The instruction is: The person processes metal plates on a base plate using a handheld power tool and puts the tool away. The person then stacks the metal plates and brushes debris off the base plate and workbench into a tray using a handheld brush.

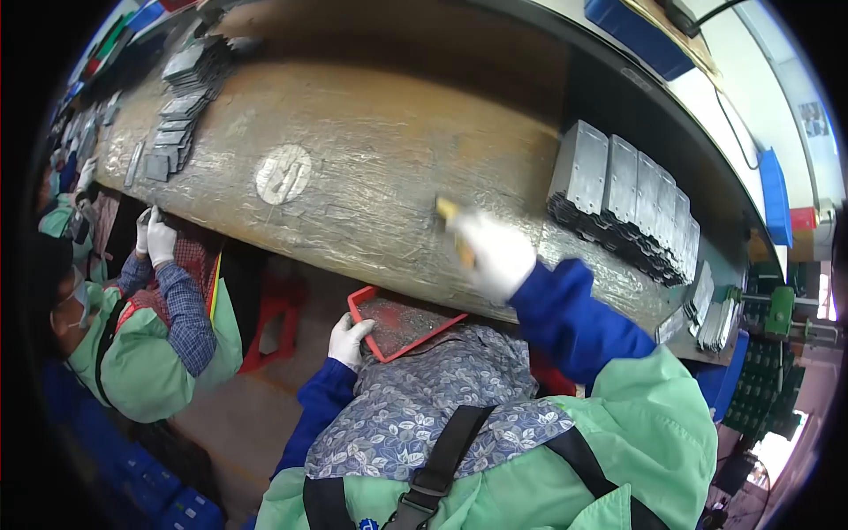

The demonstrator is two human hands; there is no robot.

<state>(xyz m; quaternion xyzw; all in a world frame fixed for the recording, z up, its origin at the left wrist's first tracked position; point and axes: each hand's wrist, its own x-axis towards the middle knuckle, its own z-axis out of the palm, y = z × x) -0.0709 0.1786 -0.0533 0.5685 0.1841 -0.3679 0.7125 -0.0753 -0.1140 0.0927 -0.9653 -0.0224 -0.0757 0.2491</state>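
My right hand (495,254), in a white glove and smeared by motion, is closed around what looks like a yellow-handled brush (447,210) over the worn tabletop (380,185). The brush's far end is too blurred to make out. Down at the table's front edge, my gloved left hand (351,339) grips the left side of a shallow red tray (360,309). Fine grey bits and scraps lie in the tray, which is held against the table edge above my lap.
Stacked grey metal plates (618,190) stand at the right, with more loose plates (715,309) beyond them. Another pile of plates (181,115) lies at the far left. A round pale disc (283,174) is on the tabletop. A co-worker (150,327) sits at the left, near a red stool (274,327).
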